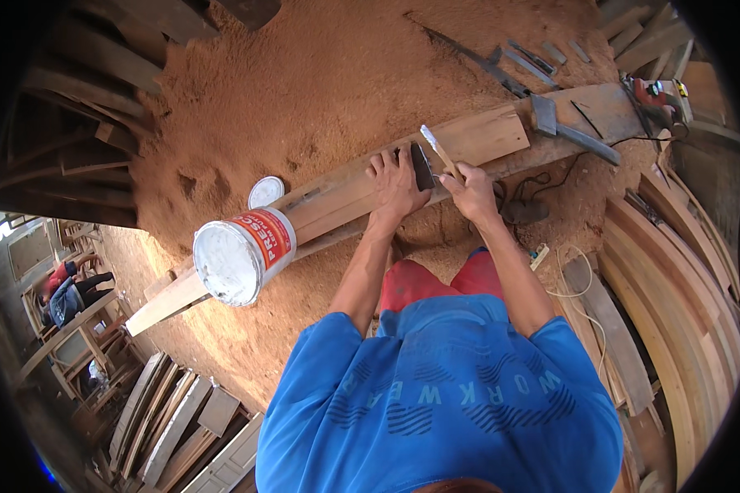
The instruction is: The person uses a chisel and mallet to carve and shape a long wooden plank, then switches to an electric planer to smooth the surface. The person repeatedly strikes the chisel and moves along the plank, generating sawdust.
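Note:
My left hand [395, 182] lies on a long wooden plank [345, 187] with its fingers spread. Beside its fingertips and thumb is a dark flat piece [422, 168]; I cannot tell if it is an object or a hole in the wood. My right hand [472, 194] is closed round a thin wooden stick [440, 149] whose far end is coated white. That white end points up and left over the plank. To the left, a white bucket [230, 263] with a red-orange label stands on the bench, its pale-smeared lid [266, 191] apart from it.
A hammer [574, 131] rests on the bench's right end, near a red power tool [651, 92] with a dark cable. A handsaw [477, 59] and chisels [531, 69] lie in the sawdust beyond. Curved boards [666, 329] are stacked at right. Another person [66, 296] is far left.

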`<state>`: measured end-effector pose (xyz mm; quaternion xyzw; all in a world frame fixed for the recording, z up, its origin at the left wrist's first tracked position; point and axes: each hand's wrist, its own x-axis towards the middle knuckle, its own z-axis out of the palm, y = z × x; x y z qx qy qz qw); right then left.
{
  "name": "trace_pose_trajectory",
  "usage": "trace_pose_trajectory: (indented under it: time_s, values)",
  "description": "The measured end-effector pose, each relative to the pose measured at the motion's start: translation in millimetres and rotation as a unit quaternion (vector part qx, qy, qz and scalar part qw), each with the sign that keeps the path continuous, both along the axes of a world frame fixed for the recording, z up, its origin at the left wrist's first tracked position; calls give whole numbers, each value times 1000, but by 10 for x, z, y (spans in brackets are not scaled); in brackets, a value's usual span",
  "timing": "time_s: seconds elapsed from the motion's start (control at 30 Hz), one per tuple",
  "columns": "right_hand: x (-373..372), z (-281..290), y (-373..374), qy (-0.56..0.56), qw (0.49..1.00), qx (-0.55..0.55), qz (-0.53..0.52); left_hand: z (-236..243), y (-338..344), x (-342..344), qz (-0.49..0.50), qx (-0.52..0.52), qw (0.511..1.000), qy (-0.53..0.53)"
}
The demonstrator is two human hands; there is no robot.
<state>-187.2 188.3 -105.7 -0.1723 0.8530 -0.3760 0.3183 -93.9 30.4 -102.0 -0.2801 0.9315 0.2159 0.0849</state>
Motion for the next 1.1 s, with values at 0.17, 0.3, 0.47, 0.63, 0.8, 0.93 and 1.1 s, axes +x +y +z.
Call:
trace_pose_trajectory:
  time_s: [0.17, 0.3, 0.47, 0.63, 0.8, 0.93, 1.1]
  values:
    - [39, -215, -237, 99, 994, 9, 42, -156, -1, 49, 10, 12, 999, 28]
    - [22, -188, -264, 88, 992, 41, 77, -187, -78, 88, 9, 81, 996, 34]
    - [-4, -215, -301, 70, 993, 35, 91, -530, -554, 312, 67, 282, 945, 154]
    - [-16, -354, -271, 67, 995, 13, 79, -497, -655, 187, 96, 262, 951, 131]
    - [-47, -258, -311, 60, 992, 40, 102, -531, -708, 123, 147, 319, 929, 111]
    - [-62, -258, -317, 56, 993, 32, 101, -421, -755, 100, 174, 361, 913, 76]
    - [-93, -275, -326, 23, 994, 32, 98, -448, -707, 89, 143, 302, 937, 104]
